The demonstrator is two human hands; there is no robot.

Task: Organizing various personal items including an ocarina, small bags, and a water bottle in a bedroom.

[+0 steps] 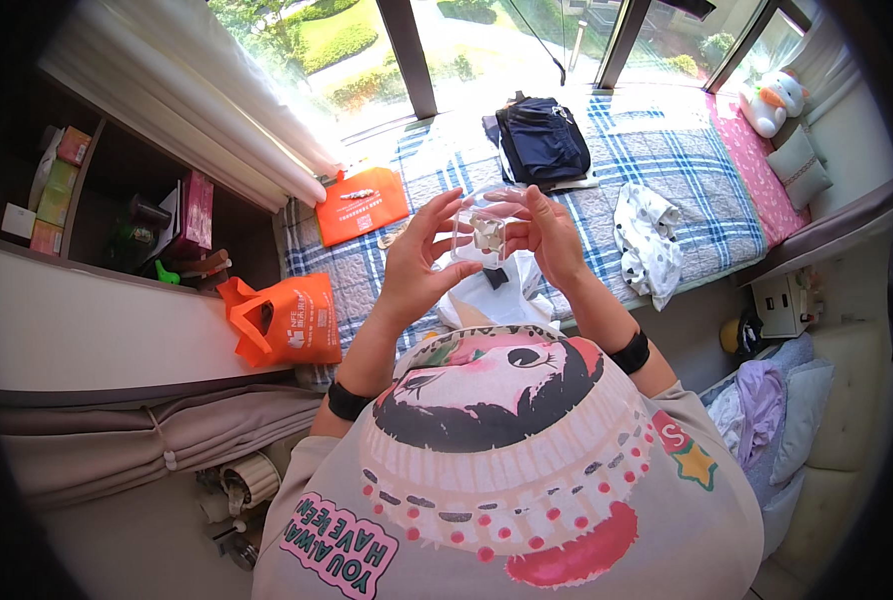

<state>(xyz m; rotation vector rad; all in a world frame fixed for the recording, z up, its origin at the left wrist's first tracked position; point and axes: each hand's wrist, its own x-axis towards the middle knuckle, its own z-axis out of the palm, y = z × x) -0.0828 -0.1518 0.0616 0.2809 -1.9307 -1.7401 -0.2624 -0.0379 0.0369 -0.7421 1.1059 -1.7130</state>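
Observation:
A small clear plastic box (461,238) is held up in front of my chest, with a crumpled whitish thing (487,232) showing inside it. My left hand (420,251) grips the box from the left, thumb below and fingers behind. On the other side, my right hand (553,238) holds it with the thumb near its top edge. Under the hands, a white plastic bag (525,289) lies on a plaid quilt (446,161), partly hidden by the box and my shirt. A small black piece (495,278) is seen against the bag.
An orange bag (304,319) stands at left; a flat orange bag (364,214) lies behind it. Dark folded clothes (542,142) and a spotted white garment (649,244) lie on the quilt. Left are open shelves (90,195) with boxes. A plush toy (773,105) sits far right.

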